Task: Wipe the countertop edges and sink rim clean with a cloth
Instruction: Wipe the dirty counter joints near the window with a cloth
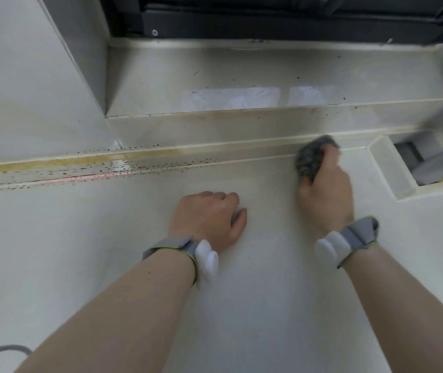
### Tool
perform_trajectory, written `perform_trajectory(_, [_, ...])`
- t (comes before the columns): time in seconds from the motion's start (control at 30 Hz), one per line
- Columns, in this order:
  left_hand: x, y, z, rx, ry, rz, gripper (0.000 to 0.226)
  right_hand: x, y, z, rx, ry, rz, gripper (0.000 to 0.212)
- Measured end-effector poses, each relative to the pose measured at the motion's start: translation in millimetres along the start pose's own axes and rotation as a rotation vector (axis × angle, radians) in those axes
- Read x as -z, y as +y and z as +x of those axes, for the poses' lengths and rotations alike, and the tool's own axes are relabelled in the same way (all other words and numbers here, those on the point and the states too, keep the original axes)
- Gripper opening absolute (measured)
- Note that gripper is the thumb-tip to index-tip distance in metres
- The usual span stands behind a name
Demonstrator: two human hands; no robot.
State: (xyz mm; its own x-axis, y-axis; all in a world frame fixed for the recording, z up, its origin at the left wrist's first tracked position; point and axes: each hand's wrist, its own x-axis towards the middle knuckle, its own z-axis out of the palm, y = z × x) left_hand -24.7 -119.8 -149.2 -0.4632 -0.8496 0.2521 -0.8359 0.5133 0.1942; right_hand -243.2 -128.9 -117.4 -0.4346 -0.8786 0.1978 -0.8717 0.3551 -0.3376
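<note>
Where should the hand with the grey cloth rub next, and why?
Probably slide the right hand and its crumpled grey cloth leftward along the cream raised countertop edge, because the dark specks lie there. The left hand rests on the counter.

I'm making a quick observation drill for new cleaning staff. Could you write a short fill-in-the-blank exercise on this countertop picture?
1. The grey cloth is held in the grip of the ____ hand.
2. The left hand rests on the countertop and holds ____.
3. The dark specks along the back edge lie to the ____ of the cloth.
4. Each wrist wears a grey ____ with a white piece on it.

Missing words: right; nothing; left; band
</note>
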Motion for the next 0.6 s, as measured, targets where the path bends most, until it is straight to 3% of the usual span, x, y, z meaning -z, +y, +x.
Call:
perform_trajectory(0.13, [0.1,0.4,-0.5,0.004,0.007,-0.003,0.034,1.9,36.9,50.9,-0.340,0.059,-0.110,0.029])
perform_trajectory(0.27, [0.5,0.1,0.0,0.003,0.005,0.005,0.034,-4.1,12.7,66.5,-0.421,0.040,-0.026,0.033])
perform_trajectory(0.37, [-0.3,-0.4,0.8,-0.003,-0.010,0.017,0.035,-8.4,-29.2,38.3,-0.337,-0.011,-0.031,0.031])
perform_trajectory(0.6, [3.1,2.3,3.8,0.024,-0.050,0.010,0.032,-39.2,-94.9,-32.3,0.129,-0.234,0.138,0.034])
